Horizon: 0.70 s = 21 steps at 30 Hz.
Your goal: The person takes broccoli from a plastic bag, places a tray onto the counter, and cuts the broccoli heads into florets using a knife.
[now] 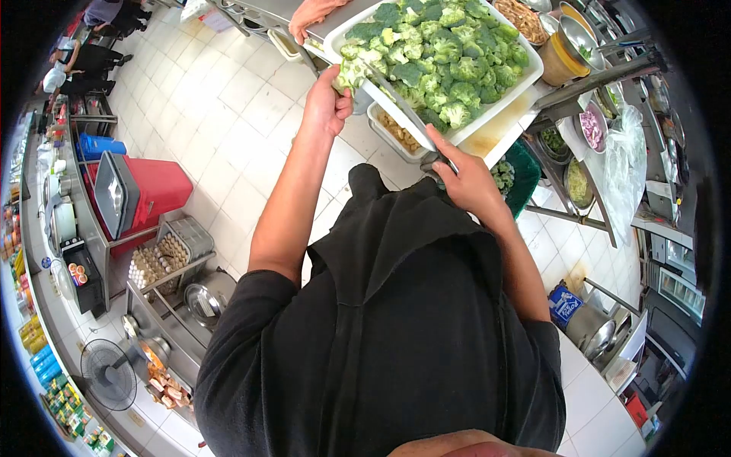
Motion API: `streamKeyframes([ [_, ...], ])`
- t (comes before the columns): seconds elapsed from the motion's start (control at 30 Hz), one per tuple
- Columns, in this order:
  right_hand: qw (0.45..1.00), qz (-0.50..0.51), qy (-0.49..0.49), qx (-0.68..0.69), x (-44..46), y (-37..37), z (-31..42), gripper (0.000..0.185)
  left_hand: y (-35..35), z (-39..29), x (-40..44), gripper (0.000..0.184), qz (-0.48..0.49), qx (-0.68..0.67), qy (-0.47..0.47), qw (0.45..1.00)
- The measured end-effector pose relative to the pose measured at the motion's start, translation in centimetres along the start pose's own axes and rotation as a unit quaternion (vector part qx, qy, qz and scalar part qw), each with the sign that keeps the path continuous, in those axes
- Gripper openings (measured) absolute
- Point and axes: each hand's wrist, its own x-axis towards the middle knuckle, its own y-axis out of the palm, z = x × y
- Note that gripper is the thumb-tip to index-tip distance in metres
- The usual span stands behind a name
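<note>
My left hand (329, 105) is closed around a piece of broccoli (350, 76) at the near left corner of a white tray (487, 128). Cut broccoli florets (449, 57) are heaped high in that tray. In my right hand (466, 179) is a knife (402, 105), its handle gripped and its long blade slanting up and left over the tray's near rim toward the broccoli piece. I cannot tell whether the edge touches the piece. Below the tray's rim, a green basket (525, 183) holds more broccoli, partly hidden by my right hand.
A lower container (381, 114) of tan pieces sits under the tray. Metal bowls (582, 38) and a bowl of chopped purple food (592, 126) stand right. A red bin (164, 186), egg trays (160, 263) and a fan (108, 373) are left. People (76, 65) stand far off.
</note>
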Motion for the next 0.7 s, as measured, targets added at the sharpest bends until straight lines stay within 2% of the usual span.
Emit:
streamKeyframes([
  [0.07, 0.978, 0.027, 0.157, 0.133, -0.9, -1.2, 1.0, 0.067, 0.1, 0.2, -0.1, 0.027, 0.001, 0.003, 0.000, 1.000],
  [0.13, 0.952, 0.028, 0.240, 0.186, -1.3, -2.1, 1.9, 0.069, 0.0, 0.3, -0.5, 0.028, 0.007, -0.014, 0.001, 1.000],
  [0.17, 0.953, 0.013, 0.246, 0.176, -1.6, -2.5, 1.8, 0.069, 0.0, 0.3, -0.6, 0.029, 0.014, -0.031, 0.001, 0.999],
  [0.23, 0.980, -0.034, 0.166, 0.105, -2.1, -2.5, 1.1, 0.069, 0.1, 0.3, -0.6, 0.031, 0.031, -0.073, -0.006, 0.997],
  [0.27, 0.994, -0.063, 0.077, 0.044, -2.5, -1.8, 0.2, 0.068, 0.1, 0.4, -0.6, 0.032, 0.038, -0.099, -0.013, 0.994],
  [0.33, 0.996, -0.075, 0.000, -0.039, -2.8, -0.8, -0.6, 0.068, 0.3, 0.2, -0.7, 0.033, 0.061, -0.162, -0.041, 0.984],
  [0.5, 0.984, 0.005, 0.085, -0.159, -2.5, 0.6, 0.2, 0.066, -0.1, -0.3, -1.0, 0.035, 0.099, -0.287, -0.115, 0.946],
  [0.7, 0.978, -0.008, 0.070, -0.198, -1.8, 1.4, -0.1, 0.063, -0.9, 0.2, -1.1, 0.033, 0.107, -0.328, -0.133, 0.929],
])
